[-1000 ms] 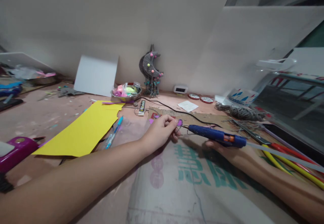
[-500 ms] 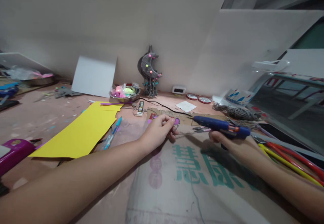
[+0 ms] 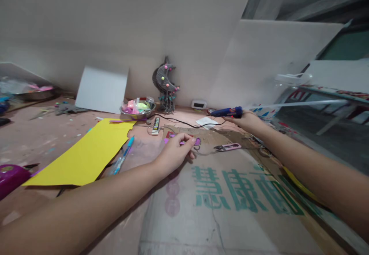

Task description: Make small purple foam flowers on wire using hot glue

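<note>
Right grip (image 3: 248, 121), holding the glue gun (image 3: 227, 112), has withdrawn beyond the left grip (image 3: 176, 151), whose pinched purple piece (image 3: 198, 141) now stands clear.

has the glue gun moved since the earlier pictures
Yes: up the view, toward the wall. The glue gun was below the white paper and now shows above and right of it.

Left fingers (image 3: 188, 143) apparently pinch purple piece (image 3: 198, 141) (grey cord (image 3: 197, 148) beside); right fingers (image 3: 235, 120) grip blue glue gun (image 3: 226, 112).
</note>
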### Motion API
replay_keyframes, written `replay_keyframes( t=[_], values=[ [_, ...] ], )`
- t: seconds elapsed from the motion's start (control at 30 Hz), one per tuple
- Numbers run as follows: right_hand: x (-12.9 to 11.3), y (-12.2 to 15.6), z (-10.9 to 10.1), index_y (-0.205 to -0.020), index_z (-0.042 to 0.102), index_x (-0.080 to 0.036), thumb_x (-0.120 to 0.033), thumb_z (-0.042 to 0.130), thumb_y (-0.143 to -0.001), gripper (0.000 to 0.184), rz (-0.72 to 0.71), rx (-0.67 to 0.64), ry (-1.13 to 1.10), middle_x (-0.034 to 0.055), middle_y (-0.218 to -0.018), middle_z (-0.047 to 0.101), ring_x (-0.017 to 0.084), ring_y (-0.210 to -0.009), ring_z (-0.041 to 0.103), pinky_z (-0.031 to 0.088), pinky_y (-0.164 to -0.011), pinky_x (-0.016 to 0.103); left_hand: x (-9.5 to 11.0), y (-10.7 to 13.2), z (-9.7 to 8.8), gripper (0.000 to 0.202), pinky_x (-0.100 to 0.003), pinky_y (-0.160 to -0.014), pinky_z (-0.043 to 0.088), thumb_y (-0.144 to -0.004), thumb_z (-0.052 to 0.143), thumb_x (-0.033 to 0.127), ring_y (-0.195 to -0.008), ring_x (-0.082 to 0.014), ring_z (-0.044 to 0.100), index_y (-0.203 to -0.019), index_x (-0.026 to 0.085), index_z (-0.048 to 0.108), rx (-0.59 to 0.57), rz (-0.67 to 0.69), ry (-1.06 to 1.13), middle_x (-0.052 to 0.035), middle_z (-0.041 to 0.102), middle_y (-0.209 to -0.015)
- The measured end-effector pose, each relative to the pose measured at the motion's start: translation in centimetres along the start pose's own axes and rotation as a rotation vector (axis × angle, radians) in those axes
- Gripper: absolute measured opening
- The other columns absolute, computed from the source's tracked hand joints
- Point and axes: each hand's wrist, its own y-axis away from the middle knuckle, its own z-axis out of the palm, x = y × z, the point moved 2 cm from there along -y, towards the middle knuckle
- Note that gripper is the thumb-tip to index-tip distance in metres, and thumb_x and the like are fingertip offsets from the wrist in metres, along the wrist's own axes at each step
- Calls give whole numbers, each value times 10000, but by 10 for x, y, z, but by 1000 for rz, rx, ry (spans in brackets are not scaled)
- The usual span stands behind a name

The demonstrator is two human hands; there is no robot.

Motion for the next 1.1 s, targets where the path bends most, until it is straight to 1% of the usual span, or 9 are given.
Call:
replay_keyframes(
  t=[0.1, 0.23, 0.4, 0.77, 0.87, 0.93, 1.0, 1.03, 1.1],
  values=[
    [15, -14, 21, -710, 664, -123, -487, 651, -666, 367, 64, -48, 46, 55, -541, 593, 190, -531, 537, 381, -509, 285, 1, 0, 0, 233, -196, -518, 433, -820, 537, 391, -497, -100, 560, -790, 160, 523, 3, 3, -16, 18, 571, -530],
    [27, -19, 36, -815, 669, -112, -497, 588, -724, 404, 50, -115, 49, 89, -709, 666, 207, -632, 593, 434, -563, 285, -1, -1, 0, 227, -198, -510, 435, -819, 534, 384, -494, -101, 561, -794, 159, 524, -1, 6, -25, 16, 573, -547],
    [35, -19, 31, -1032, 640, -123, -564, 576, -722, 543, -38, -168, 95, 113, -948, 690, 254, -841, 626, 468, -726, 318, -3, -2, 0, 227, -193, -504, 435, -823, 531, 381, -493, -92, 555, -795, 156, 519, -14, 14, -11, 17, 561, -567],
    [35, 6, 16, -1155, 586, -101, -529, 519, -773, 577, -21, -135, 254, 166, -1055, 669, 314, -935, 625, 466, -768, 362, -3, -2, -1, 235, -201, -510, 444, -819, 533, 386, -501, -95, 554, -796, 153, 518, -22, 13, -4, 16, 557, -567],
    [24, 29, 8, -1148, 580, -101, -500, 482, -802, 537, -146, -84, 394, 190, -1055, 660, 347, -940, 613, 456, -759, 399, -3, -2, -1, 227, -194, -505, 437, -815, 537, 377, -493, -88, 549, -777, 154, 516, -16, 9, -7, 21, 553, -566],
    [7, 49, 5, -1101, 597, -129, -466, 485, -819, 453, -307, -46, 353, 171, -1075, 648, 325, -962, 601, 446, -785, 390, -2, -2, 0, 213, -186, -504, 427, -815, 538, 359, -492, -83, 549, -768, 153, 518, -14, 10, -12, 23, 550, -564],
    [-16, 70, 7, -1012, 608, -172, -466, 519, -811, 368, -369, -31, 184, 126, -999, 661, 268, -878, 615, 454, -747, 361, -1, -1, 0, 205, -184, -499, 422, -813, 539, 354, -494, -83, 549, -767, 156, 518, -11, 6, -5, 23, 552, -571],
    [-28, 80, 11, -988, 589, -190, -471, 541, -800, 341, -333, -40, 66, 100, -928, 664, 229, -776, 617, 460, -672, 336, -1, -1, 0, 206, -185, -496, 420, -812, 539, 359, -496, -85, 550, -771, 158, 518, -9, 2, -4, 23, 555, -573],
    [-53, 98, 26, -913, 512, -204, -460, 592, -769, 305, -274, -187, -215, 50, -785, 639, 169, -627, 590, 447, -554, 287, 1, 0, 0, 212, -186, -488, 411, -809, 541, 372, -497, -90, 546, -783, 163, 518, 0, -3, -10, 23, 557, -565]
  ],
)
